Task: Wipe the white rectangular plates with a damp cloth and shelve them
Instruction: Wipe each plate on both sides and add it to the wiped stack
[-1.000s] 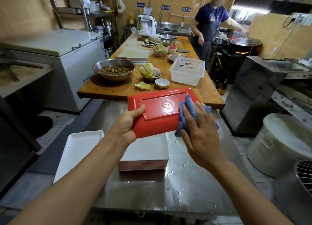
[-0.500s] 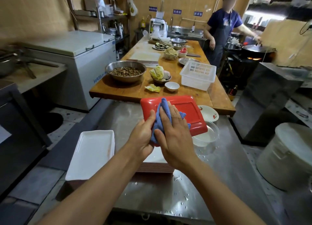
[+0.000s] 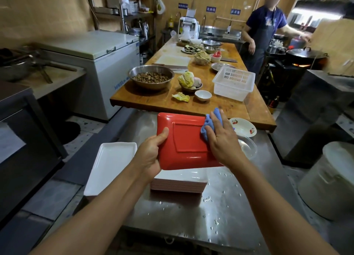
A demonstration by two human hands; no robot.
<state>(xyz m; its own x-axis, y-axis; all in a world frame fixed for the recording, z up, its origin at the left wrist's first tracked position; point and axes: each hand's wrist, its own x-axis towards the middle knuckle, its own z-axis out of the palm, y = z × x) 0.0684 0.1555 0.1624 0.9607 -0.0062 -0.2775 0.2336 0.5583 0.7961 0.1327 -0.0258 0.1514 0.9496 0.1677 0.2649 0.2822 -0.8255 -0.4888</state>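
A red plate [image 3: 183, 139], underside up, is held at frame centre above the steel worktop [image 3: 220, 216]. Its lower-left corner is gripped by the left hand [image 3: 151, 155], thumb on top w/ fingers curled under. A blue cloth [image 3: 210, 122] is pressed onto the plate's upper-right area by the right hand [image 3: 222, 139], fingers spread flat over it. A stack of plates [image 3: 178, 182] sits just below the red one; a single white plate [image 3: 111, 166] lies at lower left. A flowered bowl [image 3: 243, 128] is seen right of the cloth.
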